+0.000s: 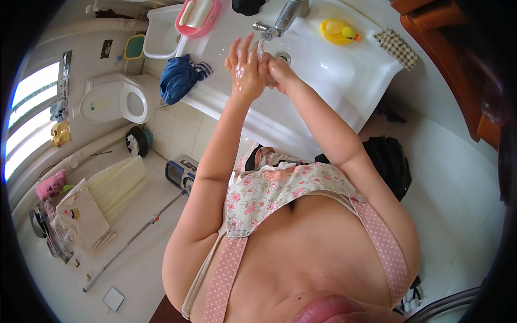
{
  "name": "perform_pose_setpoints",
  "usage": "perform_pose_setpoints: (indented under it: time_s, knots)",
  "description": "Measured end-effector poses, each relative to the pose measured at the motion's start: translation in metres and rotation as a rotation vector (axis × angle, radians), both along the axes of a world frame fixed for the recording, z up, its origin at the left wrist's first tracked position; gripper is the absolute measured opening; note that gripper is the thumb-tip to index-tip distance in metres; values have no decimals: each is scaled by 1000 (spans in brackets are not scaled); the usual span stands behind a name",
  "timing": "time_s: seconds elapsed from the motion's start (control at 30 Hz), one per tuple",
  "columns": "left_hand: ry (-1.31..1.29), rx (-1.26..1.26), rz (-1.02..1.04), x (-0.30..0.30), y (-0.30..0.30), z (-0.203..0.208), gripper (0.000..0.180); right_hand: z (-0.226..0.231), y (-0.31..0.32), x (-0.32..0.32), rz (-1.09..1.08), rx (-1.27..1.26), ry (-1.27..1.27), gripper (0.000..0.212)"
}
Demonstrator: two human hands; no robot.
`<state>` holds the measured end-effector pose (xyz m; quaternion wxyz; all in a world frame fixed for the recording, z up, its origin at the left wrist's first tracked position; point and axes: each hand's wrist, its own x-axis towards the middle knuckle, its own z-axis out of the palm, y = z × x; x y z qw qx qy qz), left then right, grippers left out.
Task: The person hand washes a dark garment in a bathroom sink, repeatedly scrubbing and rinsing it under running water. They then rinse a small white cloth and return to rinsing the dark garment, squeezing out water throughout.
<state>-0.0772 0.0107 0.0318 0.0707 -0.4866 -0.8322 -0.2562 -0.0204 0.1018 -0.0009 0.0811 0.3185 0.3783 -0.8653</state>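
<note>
water (pixel 262 49) runs in a thin stream from a metal tap (pixel 284 16) into a white sink (pixel 334 70), near twelve o'clock in the view. both hands meet under the stream, just above the drain (pixel 284 57). the left hand (pixel 245 67) is open, fingers spread and pointing up, wet and shiny. the right hand (pixel 279 71) presses against its palm side with fingers curled; it grips nothing. both forearms reach up from the lower middle of the view.

on the sink rim at one o'clock sits a yellow rubber duck (pixel 339 31), and just beyond it a checked cloth (pixel 397 48) hangs over the corner. at eleven o'clock a pink soap dish (pixel 198 17) holds a pale bar, with a white basin (pixel 161 32) beside it. a blue cloth (pixel 177 78) hangs off the sink's left edge, close by the left elbow side.

farther out at nine o'clock stands a white toilet (pixel 116 99) with its lid up, below a bright window (pixel 29 116). at eight o'clock, plastic bags (pixel 81 215) and a folded pale mat (pixel 118 183) lie on the tiled floor (pixel 140 269); a long mop handle (pixel 132 239) crosses the floor at seven o'clock. a black bag (pixel 390 161) rests on the floor at three o'clock, under the sink's right end. wooden furniture (pixel 447 48) fills the upper right.
</note>
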Motion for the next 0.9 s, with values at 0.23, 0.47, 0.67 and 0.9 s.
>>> perform_pose_setpoints:
  time_s: [0.23, 0.47, 0.67, 0.9]
  knots:
    - [-776, 377, 204, 16, 7, -28, 32, -25, -16, -21, -519, 203, 207, 24]
    - [-1611, 709, 414, 6, 23, 1, 30, -3, -21, -13, -417, 1009, 297, 30]
    - [-969, 514, 253, 5, 22, -4, 27, -5, -25, -9, -311, 284, 217, 45]
    - [-273, -31, -87, 1, 4, 0, 48, 4, 2, -2, -172, -3, -3, 43]
